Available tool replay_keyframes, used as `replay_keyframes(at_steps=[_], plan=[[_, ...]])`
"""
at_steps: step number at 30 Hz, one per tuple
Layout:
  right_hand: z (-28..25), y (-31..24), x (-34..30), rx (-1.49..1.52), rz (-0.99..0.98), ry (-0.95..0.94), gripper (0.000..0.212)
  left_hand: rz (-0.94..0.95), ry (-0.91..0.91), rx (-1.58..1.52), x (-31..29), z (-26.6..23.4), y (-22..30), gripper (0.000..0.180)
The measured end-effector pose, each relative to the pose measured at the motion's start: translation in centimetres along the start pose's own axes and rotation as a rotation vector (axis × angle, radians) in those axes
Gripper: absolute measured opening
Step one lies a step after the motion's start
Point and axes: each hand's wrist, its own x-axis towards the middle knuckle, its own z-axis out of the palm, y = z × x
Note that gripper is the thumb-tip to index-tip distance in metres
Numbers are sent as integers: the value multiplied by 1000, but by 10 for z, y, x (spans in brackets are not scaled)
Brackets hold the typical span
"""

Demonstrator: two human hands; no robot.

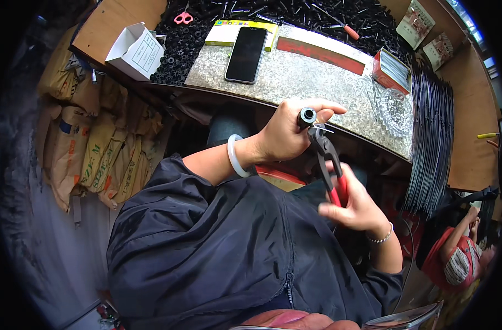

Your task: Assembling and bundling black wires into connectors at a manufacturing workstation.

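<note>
My left hand (283,131) is closed round a black cylindrical part (307,116), whose round, hollow end with a pale ring faces up. Its index finger stretches out to the right. Red-handled pliers (324,147) are gripped in my right hand (358,204), their black jaws pointing up beside the left fingers. A thin silvery piece of metal (327,128) shows at the jaw tips; whether the jaws bite on it I cannot tell. Both hands are above my lap, just in front of the speckled bench top (295,82).
A phone (247,55) lies on the bench by a yellow box (220,36). Farther right are an open red box (393,70), a clear glass dish (395,113) and a bundle of long black rods (431,137). Black parts (300,14) heap up behind. Another person (454,256) sits at right.
</note>
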Motion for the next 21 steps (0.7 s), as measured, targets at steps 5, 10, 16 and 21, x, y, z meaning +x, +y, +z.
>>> replay_keyframes(at_steps=[5, 10, 16, 21], plan=[[-4, 24, 3, -460, -440, 262, 60, -4, 13, 26, 3, 3, -4, 31], [-7, 20, 1, -150, -282, 192, 43, 22, 71, 64, 2, 6, -7, 29], [-15, 26, 1, -36, -108, 127, 29, 27, 72, 106, 1, 9, -5, 26], [10, 48, 12, 253, -78, 314, 28, -19, 70, 23, 5, 15, -12, 25]])
